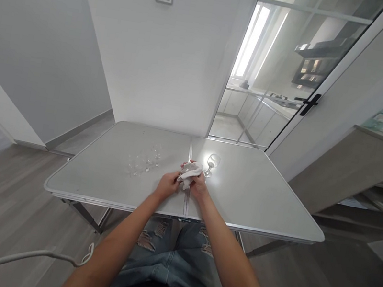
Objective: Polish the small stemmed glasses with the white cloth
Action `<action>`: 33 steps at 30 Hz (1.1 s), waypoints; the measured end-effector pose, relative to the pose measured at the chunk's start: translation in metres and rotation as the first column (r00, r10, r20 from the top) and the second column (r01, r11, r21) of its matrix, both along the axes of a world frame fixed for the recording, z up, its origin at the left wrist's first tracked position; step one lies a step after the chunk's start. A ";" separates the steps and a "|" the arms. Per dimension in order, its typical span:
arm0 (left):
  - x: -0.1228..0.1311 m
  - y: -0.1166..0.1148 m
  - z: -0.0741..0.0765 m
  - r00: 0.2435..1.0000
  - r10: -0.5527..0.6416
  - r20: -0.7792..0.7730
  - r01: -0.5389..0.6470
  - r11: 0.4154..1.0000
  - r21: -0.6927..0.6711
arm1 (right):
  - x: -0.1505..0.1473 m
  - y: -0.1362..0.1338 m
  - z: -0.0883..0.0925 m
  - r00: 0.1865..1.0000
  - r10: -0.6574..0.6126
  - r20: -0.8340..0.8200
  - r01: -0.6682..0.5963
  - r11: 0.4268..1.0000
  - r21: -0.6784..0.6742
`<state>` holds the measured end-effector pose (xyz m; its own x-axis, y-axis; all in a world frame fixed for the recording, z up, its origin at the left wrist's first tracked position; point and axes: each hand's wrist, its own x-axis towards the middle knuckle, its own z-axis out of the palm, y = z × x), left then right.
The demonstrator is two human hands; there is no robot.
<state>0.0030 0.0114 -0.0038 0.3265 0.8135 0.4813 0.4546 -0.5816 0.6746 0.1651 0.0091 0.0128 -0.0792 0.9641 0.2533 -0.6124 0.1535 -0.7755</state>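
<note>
Holding a white cloth (190, 171) between both hands, low over the middle of a pale table (240, 200): head view, only view available. Step in hand, by judgement: wiping or drying, probably of a small item inside the folds. Contents of the cloth cannot be made out, so this reading is tentative.

Left hand (169, 182): curled nearly closed, fingers at the cloth's left edge, apparently pinching it. Cannot tell whether it also grips something hard beneath. Right hand (199, 186): closed around the cloth's right side, fabric bunched against the fingers and a loose fold hanging toward the near edge.

Position: cloth lies directly between the hands, touching both, slightly to the far side of the wrists and above the table's centre seam (186, 205). A stemmed glass (214, 160) stands just beyond the right hand, to its far right, apart from the cloth. Several small clear glasses (148, 164) stand in a loose slanting row to the left, well apart from the left hand; exact count uncertain, outlines faint.

Next move, as judged, calls for a light, steady grip, with the right wrist clear of the stemmed glass; a knock there could tip it.
</note>
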 end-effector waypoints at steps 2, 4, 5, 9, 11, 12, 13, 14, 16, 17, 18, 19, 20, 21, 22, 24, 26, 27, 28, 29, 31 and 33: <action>-0.002 -0.001 0.002 0.982 -0.145 0.123 0.165 0.973 -0.164 | 0.004 -0.003 0.001 0.997 0.072 -0.035 -0.071 0.997 0.011; -0.003 -0.001 0.003 0.933 -0.232 0.274 0.308 0.909 -0.281 | 0.006 -0.004 0.002 0.988 0.140 -0.071 -0.140 0.990 0.014; -0.003 -0.001 0.003 0.906 -0.256 0.336 0.364 0.876 -0.315 | 0.007 -0.005 0.002 0.982 0.164 -0.089 -0.164 0.986 0.010; -0.002 0.001 0.002 0.855 -0.275 0.439 0.453 0.807 -0.378 | 0.004 0.000 0.001 0.978 0.189 -0.091 -0.196 0.977 -0.080; -0.002 0.002 0.001 0.864 -0.247 0.438 0.429 0.817 -0.384 | 0.002 0.003 0.001 0.987 0.153 -0.058 -0.160 0.977 -0.141; -0.002 0.003 0.002 0.870 -0.233 0.434 0.412 0.827 -0.383 | 0.002 0.004 0.001 0.991 0.129 -0.045 -0.135 0.978 -0.160; -0.002 0.003 0.002 0.875 -0.218 0.432 0.397 0.835 -0.382 | 0.002 0.004 0.000 0.993 0.108 -0.041 -0.113 0.980 -0.166; -0.002 0.003 0.002 0.878 -0.208 0.431 0.387 0.838 -0.385 | 0.002 0.004 0.000 0.995 0.096 -0.042 -0.101 0.981 -0.163; -0.002 0.002 0.003 0.882 -0.216 0.419 0.392 0.829 -0.398 | 0.003 0.003 0.001 0.993 0.108 -0.044 -0.114 0.983 -0.141; -0.001 0.001 0.003 0.883 -0.233 0.407 0.403 0.821 -0.405 | 0.003 0.002 0.002 0.992 0.120 -0.043 -0.124 0.984 -0.126; -0.001 0.001 0.004 0.885 -0.254 0.390 0.413 0.814 -0.409 | 0.004 0.001 0.002 0.992 0.121 -0.038 -0.125 0.986 -0.109; -0.001 0.000 0.004 0.888 -0.275 0.368 0.420 0.811 -0.407 | 0.004 0.000 0.003 0.994 0.110 -0.029 -0.112 0.989 -0.092; -0.001 0.000 0.004 0.892 -0.295 0.343 0.423 0.813 -0.400 | 0.004 -0.001 0.004 0.996 0.089 -0.010 -0.089 0.993 -0.075; -0.001 -0.001 0.005 0.896 -0.308 0.319 0.421 0.819 -0.391 | 0.005 -0.002 0.006 0.998 0.057 0.020 -0.056 0.997 -0.057; -0.001 -0.001 0.005 0.900 -0.317 0.299 0.417 0.825 -0.381 | 0.006 -0.002 0.008 0.998 0.021 0.063 -0.019 0.999 -0.037; -0.002 -0.002 0.005 0.905 -0.320 0.280 0.408 0.838 -0.362 | 0.011 -0.003 0.016 0.978 -0.037 0.206 0.032 0.999 0.027; -0.003 -0.001 0.004 0.910 -0.303 0.282 0.391 0.851 -0.349 | 0.017 -0.002 0.028 0.904 -0.077 0.420 0.018 0.990 0.143; -0.004 -0.001 0.003 0.916 -0.287 0.280 0.375 0.862 -0.341 | 0.020 -0.002 0.035 0.833 -0.107 0.543 -0.019 0.975 0.221; -0.004 0.000 0.002 0.923 -0.273 0.272 0.356 0.875 -0.329 | 0.022 -0.002 0.042 0.732 -0.155 0.663 -0.074 0.950 0.304; -0.005 0.001 0.001 0.930 -0.260 0.259 0.335 0.890 -0.311 | 0.024 -0.003 0.049 0.605 -0.231 0.762 -0.140 0.911 0.387; -0.005 0.003 -0.001 0.942 -0.242 0.234 0.299 0.921 -0.251 | 0.023 -0.007 0.061 0.326 -0.417 0.848 -0.287 0.811 0.510; -0.006 0.005 -0.002 0.946 -0.227 0.231 0.271 0.946 -0.180 | 0.018 -0.013 0.068 0.109 -0.579 0.808 -0.426 0.707 0.565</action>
<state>-0.0027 0.0163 -0.0058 0.4438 0.8072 0.3891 0.1529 -0.4961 0.8547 0.1827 -0.0037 0.0808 -0.6470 0.6245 0.4375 0.5641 0.7781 -0.2763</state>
